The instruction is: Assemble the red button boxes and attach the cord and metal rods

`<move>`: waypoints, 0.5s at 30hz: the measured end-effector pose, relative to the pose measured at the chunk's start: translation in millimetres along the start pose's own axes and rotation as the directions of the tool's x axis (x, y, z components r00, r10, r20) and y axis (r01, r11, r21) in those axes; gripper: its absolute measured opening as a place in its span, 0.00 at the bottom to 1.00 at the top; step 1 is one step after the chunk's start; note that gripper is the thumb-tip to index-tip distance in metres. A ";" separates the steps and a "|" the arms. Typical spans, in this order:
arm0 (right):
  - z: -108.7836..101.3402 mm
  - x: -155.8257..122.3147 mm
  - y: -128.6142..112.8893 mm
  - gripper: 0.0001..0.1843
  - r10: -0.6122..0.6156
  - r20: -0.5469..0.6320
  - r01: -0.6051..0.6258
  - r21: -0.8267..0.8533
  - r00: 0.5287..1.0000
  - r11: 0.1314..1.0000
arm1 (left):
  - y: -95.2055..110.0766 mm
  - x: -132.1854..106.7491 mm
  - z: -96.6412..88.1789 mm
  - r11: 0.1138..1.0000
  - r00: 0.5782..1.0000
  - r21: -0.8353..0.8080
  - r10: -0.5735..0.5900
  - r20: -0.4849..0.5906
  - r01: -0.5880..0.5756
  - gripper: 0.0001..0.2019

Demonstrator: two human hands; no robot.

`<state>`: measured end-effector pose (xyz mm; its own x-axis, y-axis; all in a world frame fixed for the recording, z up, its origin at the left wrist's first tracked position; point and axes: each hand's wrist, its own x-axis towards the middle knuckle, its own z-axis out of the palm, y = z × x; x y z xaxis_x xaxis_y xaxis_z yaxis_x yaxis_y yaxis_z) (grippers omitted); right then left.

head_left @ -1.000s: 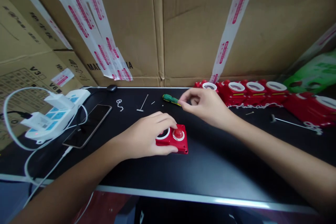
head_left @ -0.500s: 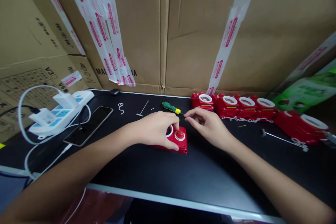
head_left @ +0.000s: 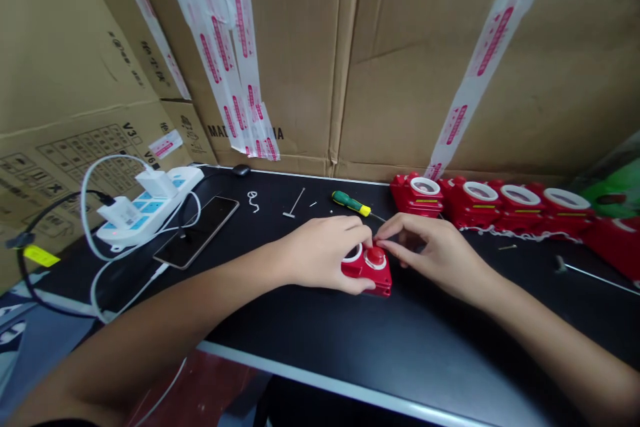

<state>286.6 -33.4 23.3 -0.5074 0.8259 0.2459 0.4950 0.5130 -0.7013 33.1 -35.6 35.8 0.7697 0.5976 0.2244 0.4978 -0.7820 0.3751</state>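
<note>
A small red plastic box (head_left: 376, 275) with a round red button on top and a white ring beside it lies on the black table (head_left: 350, 333). My left hand (head_left: 323, 252) wraps round its left half and holds it down. My right hand (head_left: 436, 250) comes in from the right, its thumb and forefinger pinched at the button's far edge. What they pinch is too small to make out. A green-handled screwdriver (head_left: 351, 202) lies just behind both hands.
A row of like red boxes (head_left: 493, 202) lines the back right. A phone (head_left: 197, 231), a white power strip with chargers (head_left: 145, 207), cables, a metal rod (head_left: 293, 204) and a rod (head_left: 595, 275) at the right lie about. Cardboard boxes (head_left: 410, 60) wall the back.
My right hand has come back from beside the screwdriver and closed in on the red box's button. My left hand stayed on the box. The camera has shifted left.
</note>
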 end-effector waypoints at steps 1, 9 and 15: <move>0.1 0.0 1.2 0.12 -0.005 -0.008 0.006 0.005 1.000 1.000 | -0.6 -0.3 1.5 0.999 1.000 0.028 0.016 -0.015 -0.016 0.24; 2.4 2.0 5.2 0.13 0.012 -0.036 -0.013 -0.021 0.999 1.000 | -3.8 -1.0 6.4 0.988 0.995 0.127 0.097 -0.036 -0.092 0.23; 5.1 2.6 4.2 0.11 -0.031 -0.045 0.032 -0.001 0.998 1.000 | -5.7 -0.9 6.6 0.987 0.993 0.121 0.110 -0.036 -0.105 0.24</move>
<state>283.8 -30.3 17.6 -0.4906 0.8190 0.2977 0.4792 0.5389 -0.6928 32.1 -32.9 27.5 0.8049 0.5142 0.2961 0.4592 -0.8558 0.2380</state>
